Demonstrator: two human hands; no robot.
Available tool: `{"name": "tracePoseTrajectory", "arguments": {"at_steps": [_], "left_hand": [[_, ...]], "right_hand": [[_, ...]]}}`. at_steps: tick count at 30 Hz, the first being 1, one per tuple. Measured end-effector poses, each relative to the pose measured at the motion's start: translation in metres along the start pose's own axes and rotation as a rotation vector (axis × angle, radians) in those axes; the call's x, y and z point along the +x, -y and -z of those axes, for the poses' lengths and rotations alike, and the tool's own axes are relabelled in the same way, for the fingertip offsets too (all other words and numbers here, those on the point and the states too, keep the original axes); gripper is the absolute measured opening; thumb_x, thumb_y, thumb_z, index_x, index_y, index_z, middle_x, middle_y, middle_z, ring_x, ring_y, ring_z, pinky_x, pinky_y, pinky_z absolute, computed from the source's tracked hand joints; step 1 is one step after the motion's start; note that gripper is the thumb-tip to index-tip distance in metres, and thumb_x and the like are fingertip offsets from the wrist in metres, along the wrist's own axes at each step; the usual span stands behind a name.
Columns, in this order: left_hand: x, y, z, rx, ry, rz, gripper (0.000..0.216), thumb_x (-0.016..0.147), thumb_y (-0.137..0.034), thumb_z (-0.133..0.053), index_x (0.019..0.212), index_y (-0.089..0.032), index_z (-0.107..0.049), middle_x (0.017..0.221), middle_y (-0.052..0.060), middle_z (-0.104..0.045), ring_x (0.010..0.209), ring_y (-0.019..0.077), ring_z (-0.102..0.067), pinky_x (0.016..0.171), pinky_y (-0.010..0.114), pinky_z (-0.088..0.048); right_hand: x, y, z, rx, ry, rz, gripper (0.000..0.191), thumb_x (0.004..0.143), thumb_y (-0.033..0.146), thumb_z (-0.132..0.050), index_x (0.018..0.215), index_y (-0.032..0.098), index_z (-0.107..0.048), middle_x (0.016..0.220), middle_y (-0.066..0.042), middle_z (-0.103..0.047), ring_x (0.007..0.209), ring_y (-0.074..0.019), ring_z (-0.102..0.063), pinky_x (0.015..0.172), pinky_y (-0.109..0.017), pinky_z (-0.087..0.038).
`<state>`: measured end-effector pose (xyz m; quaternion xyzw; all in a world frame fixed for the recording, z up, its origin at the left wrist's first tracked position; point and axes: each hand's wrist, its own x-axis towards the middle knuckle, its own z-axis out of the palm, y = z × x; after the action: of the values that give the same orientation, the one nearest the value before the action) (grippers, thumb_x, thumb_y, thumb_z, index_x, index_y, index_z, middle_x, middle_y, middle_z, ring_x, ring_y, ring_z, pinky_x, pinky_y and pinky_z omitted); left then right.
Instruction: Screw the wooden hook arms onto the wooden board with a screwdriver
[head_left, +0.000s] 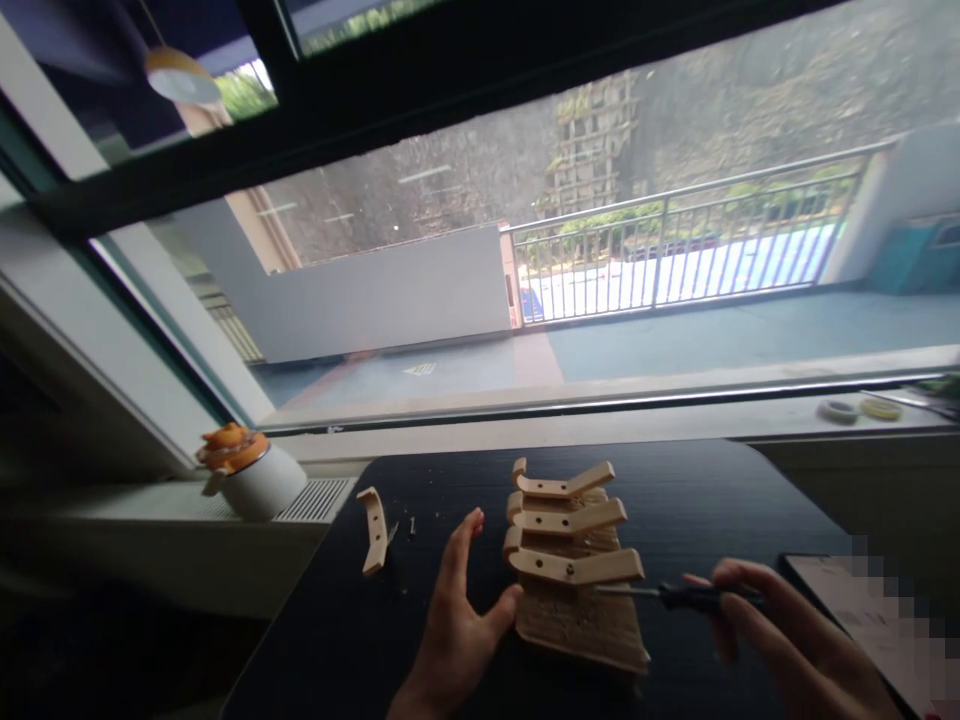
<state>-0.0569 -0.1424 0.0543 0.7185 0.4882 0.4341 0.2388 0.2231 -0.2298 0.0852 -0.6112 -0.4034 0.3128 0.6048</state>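
Head view: the left grip lies open, thumb braced against the wooden board on the dark tabletop, apparently to steady it. The right grip is closed around a screwdriver, its tip aimed at the nearest hook. A loose hook lies apart to the left.

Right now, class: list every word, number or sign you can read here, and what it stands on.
None can be read.
The yellow floor sign outside: too blurred.
The sheet on the right: pixelated.
No text shows on the rack or screwdriver.
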Motion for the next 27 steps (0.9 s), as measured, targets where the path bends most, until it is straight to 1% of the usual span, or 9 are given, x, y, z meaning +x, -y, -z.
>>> {"name": "tracePoseTrajectory", "arguments": {"at_steps": [1,3,5,8,11,13,16,22,27], "left_hand": [[0.008,-0.003,0.004,0.048,0.014,-0.066,0.068,0.08,-0.021,-0.064,0.141,-0.027,-0.034,0.143,0.009,-0.045,0.131,0.0282,-0.044,0.108,0.051,-0.038],[0.025,-0.012,0.008,0.115,0.059,-0.216,0.06,0.082,-0.019,-0.061,0.137,-0.026,-0.039,0.138,0.009,-0.049,0.13,0.0265,-0.044,0.108,0.049,-0.038],[0.041,-0.025,0.01,0.15,0.146,-0.328,0.049,0.081,-0.018,-0.062,0.127,-0.024,-0.048,0.127,0.008,-0.057,0.124,0.0255,-0.048,0.106,0.046,-0.039],[0.056,-0.044,0.008,0.263,0.341,-0.421,0.045,0.073,-0.018,-0.07,0.115,-0.022,-0.057,0.117,0.007,-0.064,0.118,0.0276,-0.052,0.11,0.051,-0.031],[0.06,-0.055,0.002,0.373,0.46,-0.475,0.042,0.07,-0.02,-0.073,0.111,-0.023,-0.06,0.111,0.007,-0.067,0.122,0.031,-0.049,0.113,0.057,-0.022],[0.06,-0.058,-0.003,0.428,0.478,-0.503,0.038,0.071,-0.018,-0.071,0.107,-0.023,-0.061,0.107,0.007,-0.068,0.122,0.0308,-0.049,0.114,0.057,-0.018],[0.06,-0.057,-0.012,0.48,0.476,-0.548,0.029,0.069,-0.017,-0.071,0.097,-0.022,-0.063,0.096,0.006,-0.069,0.11,0.0291,-0.057,0.115,0.054,-0.017],[0.064,-0.053,-0.024,0.579,0.502,-0.571,0.002,0.071,-0.02,-0.07,0.071,-0.021,-0.068,0.077,0.006,-0.069,0.088,0.0284,-0.064,0.109,0.053,-0.027],[0.061,-0.059,-0.039,0.553,0.456,-0.502,0.013,0.073,-0.022,-0.068,0.06,-0.021,-0.068,0.069,0.007,-0.069,0.078,0.0289,-0.065,0.105,0.057,-0.029]], "right_hand": [[0.006,0.002,-0.003,0.031,0.026,0.003,0.031,0.077,0.056,-0.065,0.088,0.026,-0.063,0.058,0.002,-0.06,0.063,-0.0177,-0.057,0.06,-0.023,-0.046],[0.018,0.007,-0.016,0.171,-0.059,0.027,0.033,0.079,0.056,-0.063,0.09,0.026,-0.062,0.057,0.002,-0.06,0.057,-0.0163,-0.054,0.052,-0.023,-0.043],[0.027,0.011,-0.036,0.283,-0.101,0.071,0.029,0.081,0.052,-0.063,0.092,0.025,-0.061,0.06,0.002,-0.059,0.059,-0.0159,-0.053,0.054,-0.024,-0.044],[0.034,0.013,-0.063,0.314,-0.136,0.139,0.028,0.079,0.049,-0.066,0.09,0.023,-0.062,0.061,0.002,-0.058,0.059,-0.0166,-0.055,0.056,-0.027,-0.046],[0.035,0.009,-0.075,0.295,-0.141,0.109,0.03,0.078,0.05,-0.067,0.088,0.022,-0.063,0.059,0.002,-0.058,0.055,-0.0163,-0.055,0.053,-0.027,-0.046],[0.036,0.005,-0.074,0.289,-0.127,0.072,0.031,0.077,0.05,-0.068,0.089,0.022,-0.062,0.061,0.002,-0.058,0.055,-0.0162,-0.056,0.052,-0.027,-0.046],[0.036,0.001,-0.068,0.317,-0.136,0.04,0.03,0.078,0.047,-0.069,0.092,0.022,-0.061,0.063,0.003,-0.059,0.059,-0.0163,-0.058,0.057,-0.027,-0.049],[0.035,-0.006,-0.052,0.347,-0.194,-0.008,0.03,0.076,0.047,-0.071,0.091,0.023,-0.062,0.06,0.005,-0.058,0.064,-0.0136,-0.058,0.069,-0.024,-0.051],[0.035,-0.011,-0.044,0.337,-0.214,-0.017,0.032,0.075,0.049,-0.071,0.092,0.023,-0.061,0.06,0.005,-0.057,0.063,-0.0137,-0.058,0.07,-0.026,-0.052]]}}
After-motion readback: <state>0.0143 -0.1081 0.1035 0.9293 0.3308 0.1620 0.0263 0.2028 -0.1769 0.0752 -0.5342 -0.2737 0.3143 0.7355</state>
